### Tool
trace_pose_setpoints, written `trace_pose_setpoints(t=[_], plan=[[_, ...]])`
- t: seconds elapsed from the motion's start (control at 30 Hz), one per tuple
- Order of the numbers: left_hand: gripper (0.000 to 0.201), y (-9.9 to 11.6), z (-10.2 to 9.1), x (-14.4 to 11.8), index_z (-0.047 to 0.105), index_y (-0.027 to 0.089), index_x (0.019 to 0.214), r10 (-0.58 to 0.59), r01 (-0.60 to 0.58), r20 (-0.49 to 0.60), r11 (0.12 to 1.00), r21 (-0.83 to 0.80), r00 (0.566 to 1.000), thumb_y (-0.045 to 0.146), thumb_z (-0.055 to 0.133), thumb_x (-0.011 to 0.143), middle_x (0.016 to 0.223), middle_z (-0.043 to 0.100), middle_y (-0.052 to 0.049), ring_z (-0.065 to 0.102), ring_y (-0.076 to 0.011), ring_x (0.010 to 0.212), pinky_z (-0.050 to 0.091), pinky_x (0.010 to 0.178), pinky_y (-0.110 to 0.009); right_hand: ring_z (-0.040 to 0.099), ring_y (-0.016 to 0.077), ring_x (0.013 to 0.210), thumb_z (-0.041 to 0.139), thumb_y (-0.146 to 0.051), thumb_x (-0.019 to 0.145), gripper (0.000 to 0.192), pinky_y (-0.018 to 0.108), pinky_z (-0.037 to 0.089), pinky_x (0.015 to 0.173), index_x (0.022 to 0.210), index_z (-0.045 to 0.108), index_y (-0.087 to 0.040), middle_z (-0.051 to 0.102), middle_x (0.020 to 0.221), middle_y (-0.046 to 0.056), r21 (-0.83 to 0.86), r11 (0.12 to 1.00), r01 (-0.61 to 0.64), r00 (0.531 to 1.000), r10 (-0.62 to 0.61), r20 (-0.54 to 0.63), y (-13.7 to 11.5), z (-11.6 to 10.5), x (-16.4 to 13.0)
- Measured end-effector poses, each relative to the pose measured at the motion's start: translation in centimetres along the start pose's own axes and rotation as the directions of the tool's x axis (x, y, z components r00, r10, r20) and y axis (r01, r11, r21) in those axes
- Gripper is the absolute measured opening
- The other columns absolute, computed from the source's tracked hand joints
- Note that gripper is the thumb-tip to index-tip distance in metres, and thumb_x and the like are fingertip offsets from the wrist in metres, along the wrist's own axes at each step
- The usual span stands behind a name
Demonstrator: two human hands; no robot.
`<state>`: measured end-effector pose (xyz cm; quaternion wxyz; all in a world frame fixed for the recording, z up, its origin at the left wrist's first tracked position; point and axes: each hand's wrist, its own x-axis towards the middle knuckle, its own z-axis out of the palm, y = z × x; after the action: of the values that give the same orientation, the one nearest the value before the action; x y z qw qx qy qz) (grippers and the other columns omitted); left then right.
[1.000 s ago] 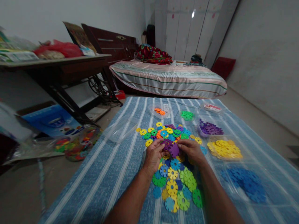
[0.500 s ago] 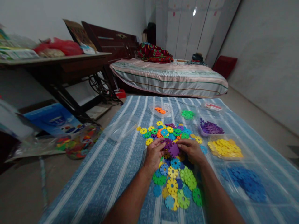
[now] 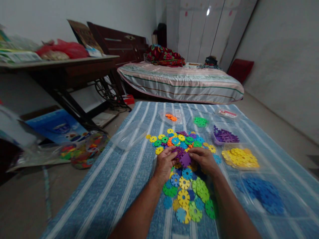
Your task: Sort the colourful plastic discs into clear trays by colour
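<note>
Purple notched plastic discs (image 3: 185,160) are held between my two hands, above a pile of loose discs. My left hand (image 3: 165,162) pinches them at the left, thumb and fingers closed. On the other side, my right hand (image 3: 203,159) has its thumb and fingertips closed at the right edge of the purple discs. How many discs are held is hard to make out. Around and below the hands lie mixed yellow, green, blue and orange discs, among them a yellow disc (image 3: 183,197) and a light green disc (image 3: 195,212).
Clear tubs at the right hold purple discs (image 3: 225,135), yellow discs (image 3: 240,157) and blue discs (image 3: 264,194). Farther back are orange discs (image 3: 171,117) and green discs (image 3: 200,121) in tubs. A clear container (image 3: 129,136) lies at left on the striped cloth (image 3: 99,186).
</note>
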<state>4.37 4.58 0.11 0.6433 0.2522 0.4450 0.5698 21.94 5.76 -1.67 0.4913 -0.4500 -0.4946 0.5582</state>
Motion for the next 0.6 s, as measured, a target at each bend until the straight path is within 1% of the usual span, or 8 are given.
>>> trace_pose_setpoints(t=[0.33, 0.47, 0.6], plan=[[0.042, 0.54, 0.53, -0.62, 0.066, 0.012, 0.088, -0.025, 0.024, 0.019, 0.999, 0.025, 1.0, 0.022, 0.083, 0.051, 0.08, 0.071, -0.005, 0.065, -0.0135, 0.066, 0.053, 0.061, -0.024, 0.051, 0.01, 0.046, 0.081, -0.045, 0.059, 0.032, 0.023, 0.041, 0.045, 0.072, 0.072, -0.016, 0.061, 0.055, -0.001, -0.005, 1.0, 0.0, 1.0, 0.0, -0.023, -0.87, 0.31, -0.22], [0.041, 0.46, 0.6, -0.76, 0.065, 0.013, 0.086, -0.017, 0.016, 0.027, 0.997, 0.069, 0.999, 0.022, 0.084, 0.05, 0.076, 0.069, -0.002, 0.063, -0.0124, 0.064, 0.051, 0.062, -0.024, 0.052, 0.0108, 0.046, 0.08, -0.045, 0.061, 0.033, 0.023, 0.041, 0.044, 0.073, 0.072, -0.016, 0.061, 0.055, 0.0, -0.015, 1.0, 0.0, 1.0, 0.0, -0.016, -0.6, 0.23, -0.12], [0.046, 0.02, 0.45, -0.55, 0.064, 0.013, 0.087, 0.013, -0.017, 0.04, 0.993, 0.118, 0.999, 0.021, 0.084, 0.048, 0.077, 0.07, -0.002, 0.063, -0.0135, 0.065, 0.051, 0.063, -0.025, 0.052, 0.0111, 0.046, 0.08, -0.045, 0.062, 0.033, 0.024, 0.041, 0.044, 0.075, 0.071, -0.016, 0.061, 0.055, 0.0, -0.02, 1.0, 0.002, 1.0, -0.002, -0.018, -0.14, 0.14, -0.04]])
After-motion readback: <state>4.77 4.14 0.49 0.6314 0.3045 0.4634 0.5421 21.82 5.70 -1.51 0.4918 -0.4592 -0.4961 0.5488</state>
